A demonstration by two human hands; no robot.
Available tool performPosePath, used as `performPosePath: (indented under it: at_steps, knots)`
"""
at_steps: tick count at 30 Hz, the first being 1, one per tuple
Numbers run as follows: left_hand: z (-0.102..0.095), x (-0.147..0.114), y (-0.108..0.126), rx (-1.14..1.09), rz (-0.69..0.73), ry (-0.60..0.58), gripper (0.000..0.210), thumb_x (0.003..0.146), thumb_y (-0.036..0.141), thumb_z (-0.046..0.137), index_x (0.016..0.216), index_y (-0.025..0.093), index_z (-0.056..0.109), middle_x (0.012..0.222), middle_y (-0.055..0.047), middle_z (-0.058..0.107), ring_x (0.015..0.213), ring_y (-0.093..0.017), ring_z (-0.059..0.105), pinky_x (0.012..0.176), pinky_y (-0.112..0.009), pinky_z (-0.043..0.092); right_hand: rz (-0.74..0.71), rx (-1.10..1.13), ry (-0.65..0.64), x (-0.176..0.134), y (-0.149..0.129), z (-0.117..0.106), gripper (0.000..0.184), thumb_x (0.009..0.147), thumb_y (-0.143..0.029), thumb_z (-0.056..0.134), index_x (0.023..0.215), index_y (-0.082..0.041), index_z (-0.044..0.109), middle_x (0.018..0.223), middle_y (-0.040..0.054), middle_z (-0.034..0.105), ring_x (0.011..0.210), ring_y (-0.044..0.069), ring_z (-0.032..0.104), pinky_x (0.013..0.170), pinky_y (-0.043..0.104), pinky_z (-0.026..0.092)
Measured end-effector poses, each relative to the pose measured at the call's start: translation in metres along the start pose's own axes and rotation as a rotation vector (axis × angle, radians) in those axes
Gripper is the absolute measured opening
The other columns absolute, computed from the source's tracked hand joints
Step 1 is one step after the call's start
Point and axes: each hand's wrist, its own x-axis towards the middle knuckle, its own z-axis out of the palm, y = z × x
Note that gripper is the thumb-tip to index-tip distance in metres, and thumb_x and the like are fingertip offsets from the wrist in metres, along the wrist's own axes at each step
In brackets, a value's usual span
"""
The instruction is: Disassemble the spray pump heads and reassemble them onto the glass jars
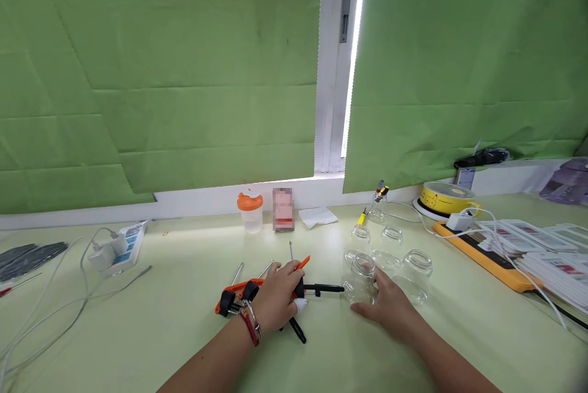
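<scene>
My left hand is curled over a bunch of pens and tools on the table. A black pen sticks out to its right, an orange tip above its fingers, and another black pen below. Left of the hand lie orange-handled tools with black parts and thin metal shafts; my palm hides some of the bunch. My right hand holds a small clear glass jar upright, thumb in front and fingers at its right side. Several similar jars stand behind and right of it.
At the back stand an orange-lidded cup, a pink box-like object and white tissue. A jar holds small tools. An orange power strip and white frames lie right. White cables and a power strip lie left.
</scene>
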Motion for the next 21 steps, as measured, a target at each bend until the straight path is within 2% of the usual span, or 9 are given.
performPosePath:
  at_steps: [5,7,10,14,18,21]
  knots:
    - [-0.004,-0.018,-0.007,-0.281,-0.057,0.165,0.046,0.072,0.017,0.058,0.117,0.024,0.052,0.140,-0.011,0.038,0.124,-0.026,0.044,0.094,-0.038,0.046,-0.032,-0.034,-0.033,-0.003,-0.001,0.007,0.072,0.059,-0.039,0.070,0.123,-0.020,0.046,0.113,0.0102,0.059,0.104,0.029,0.056,0.086,0.038,0.044]
    - [-0.010,-0.026,-0.010,-0.360,-0.108,0.237,0.045,0.071,0.016,0.059,0.115,0.024,0.051,0.139,-0.011,0.039,0.120,-0.025,0.048,0.085,-0.035,0.051,-0.057,-0.023,-0.022,-0.002,-0.003,0.007,0.073,0.060,-0.034,0.068,0.127,-0.021,0.043,0.120,0.0101,0.056,0.110,0.029,0.053,0.091,0.039,0.042]
    - [-0.022,-0.034,-0.017,-0.443,-0.181,0.324,0.035,0.070,0.016,0.060,0.104,0.023,0.051,0.133,-0.010,0.044,0.102,-0.022,0.058,0.074,-0.032,0.054,-0.177,-0.003,-0.041,-0.002,-0.013,0.001,0.074,0.058,-0.024,0.067,0.128,-0.025,0.045,0.133,0.0076,0.047,0.121,0.029,0.046,0.099,0.040,0.037]
    - [-0.034,-0.037,-0.032,-0.511,-0.217,0.402,0.031,0.067,0.017,0.063,0.096,0.021,0.052,0.129,-0.010,0.048,0.096,-0.021,0.060,0.078,-0.035,0.053,-0.271,0.005,-0.124,0.001,-0.036,-0.015,0.073,0.055,-0.022,0.071,0.125,-0.031,0.051,0.140,0.0045,0.038,0.121,0.029,0.045,0.099,0.041,0.038]
    - [-0.034,-0.039,-0.050,-0.544,-0.203,0.470,0.034,0.067,0.019,0.065,0.099,0.022,0.054,0.131,-0.011,0.045,0.108,-0.023,0.056,0.086,-0.037,0.051,-0.278,0.163,-0.133,0.011,-0.053,-0.024,0.070,0.057,-0.026,0.073,0.123,-0.033,0.051,0.129,0.0046,0.048,0.118,0.028,0.047,0.098,0.043,0.040]
    - [-0.030,-0.040,-0.056,-0.571,-0.182,0.469,0.034,0.069,0.020,0.064,0.102,0.022,0.055,0.134,-0.010,0.040,0.115,-0.024,0.051,0.087,-0.036,0.051,-0.180,0.427,-0.130,0.022,-0.054,-0.019,0.067,0.056,-0.033,0.078,0.117,-0.028,0.053,0.114,0.0068,0.056,0.113,0.027,0.050,0.090,0.041,0.046]
